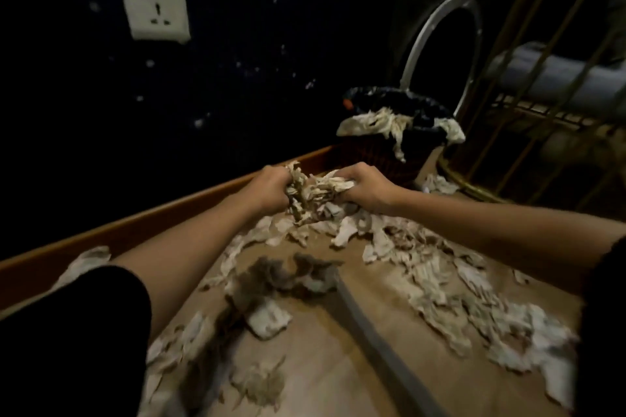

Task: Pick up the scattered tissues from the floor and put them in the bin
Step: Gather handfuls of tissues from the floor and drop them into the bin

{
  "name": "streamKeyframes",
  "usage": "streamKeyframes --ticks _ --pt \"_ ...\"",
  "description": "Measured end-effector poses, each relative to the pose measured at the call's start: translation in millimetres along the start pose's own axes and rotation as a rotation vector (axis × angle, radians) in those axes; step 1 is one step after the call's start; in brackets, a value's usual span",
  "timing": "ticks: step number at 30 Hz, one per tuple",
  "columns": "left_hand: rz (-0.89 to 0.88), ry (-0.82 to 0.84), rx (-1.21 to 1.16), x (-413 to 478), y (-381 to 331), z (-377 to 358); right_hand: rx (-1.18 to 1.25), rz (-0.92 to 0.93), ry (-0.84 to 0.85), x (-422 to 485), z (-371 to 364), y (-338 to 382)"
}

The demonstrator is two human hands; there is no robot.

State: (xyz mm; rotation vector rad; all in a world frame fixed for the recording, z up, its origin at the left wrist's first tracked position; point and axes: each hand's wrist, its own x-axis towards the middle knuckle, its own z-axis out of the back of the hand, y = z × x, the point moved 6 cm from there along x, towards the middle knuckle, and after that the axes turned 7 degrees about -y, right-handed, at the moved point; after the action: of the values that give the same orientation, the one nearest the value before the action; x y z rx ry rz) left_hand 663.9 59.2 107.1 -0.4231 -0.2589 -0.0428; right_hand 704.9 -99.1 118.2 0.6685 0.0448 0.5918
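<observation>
Nearest the camera, on the wooden floor (315, 366), loose tissues (450, 284) are lying scattered in a broad band toward the right edge, with a clump of grey fluff (288, 272) and a grey hose-like strip (369, 338) lying among them. More torn pieces are trailing along the left side, beside the orange skirting board (142, 227).

Farther out, both arms are reaching forward and meeting over the pile. The left hand (269, 188) and the right hand (367, 188) are each closing their grip on opposite ends of one crumpled tissue wad (316, 196), which is sitting between them, its long axis running left to right, its lower edge touching the heap beneath.

Beyond the hands, ahead and to the right near the far wall, the bin (382, 159) is standing with a black liner and several tissues (389, 123) already draping over its rim. The right hand is the nearer one to it, so the carry probably needs to go forward and rightward, upward to clear the rim. A white wall socket (154, 3) is showing on the dark wall at far left, and a gold wire rack (528, 105) is standing just right of the bin.
</observation>
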Motion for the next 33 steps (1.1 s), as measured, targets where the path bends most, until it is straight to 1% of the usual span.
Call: streamKeyframes --ticks 1,3,7,10,13,15,17,21,23,25,27,28,30,32,33 --pt "0.025 -0.037 -0.04 13 -5 0 0.025 -0.006 -0.033 10 8 -7" --pt "0.058 -0.091 -0.1 37 -17 -4 0.032 -0.001 -0.047 27 22 -23" --pt "0.044 -0.108 -0.038 94 -46 -19 0.033 0.0 -0.101 58 58 -61" --pt "0.035 -0.138 -0.023 141 -73 -24 0.034 0.022 -0.213 89 96 -83" --pt "0.025 -0.242 -0.067 190 -95 -19 0.01 0.067 -0.346 126 144 -100" --pt "0.019 -0.292 -0.072 221 -105 -16 -0.012 0.129 -0.391 149 171 -110" --pt "0.02 -0.309 -0.064 252 -114 -18 -0.051 0.144 -0.404 169 188 -129" --pt "0.041 -0.335 -0.072 304 -138 -37 -0.078 0.095 -0.395 191 204 -178" --pt "0.013 -0.369 -0.081 322 -158 -44 -0.108 0.072 -0.37 196 209 -200" --pt "-0.034 -0.386 -0.083 338 -177 -51 -0.09 0.039 -0.345 197 217 -218" --pt "-0.082 -0.367 -0.06 351 -188 -59 -0.043 0.001 -0.359 192 230 -233" --pt "-0.1 -0.326 -0.036 357 -189 -65 -0.042 -0.023 -0.379 187 237 -241" --pt "-0.114 -0.158 0.052 362 -187 -84 -0.088 -0.103 -0.42 175 246 -260" --pt "-0.137 0.006 0.17 358 -181 -102 -0.149 -0.172 -0.424 161 244 -275" --pt "-0.145 0.034 0.179 354 -178 -107 -0.17 -0.185 -0.415 155 240 -278"
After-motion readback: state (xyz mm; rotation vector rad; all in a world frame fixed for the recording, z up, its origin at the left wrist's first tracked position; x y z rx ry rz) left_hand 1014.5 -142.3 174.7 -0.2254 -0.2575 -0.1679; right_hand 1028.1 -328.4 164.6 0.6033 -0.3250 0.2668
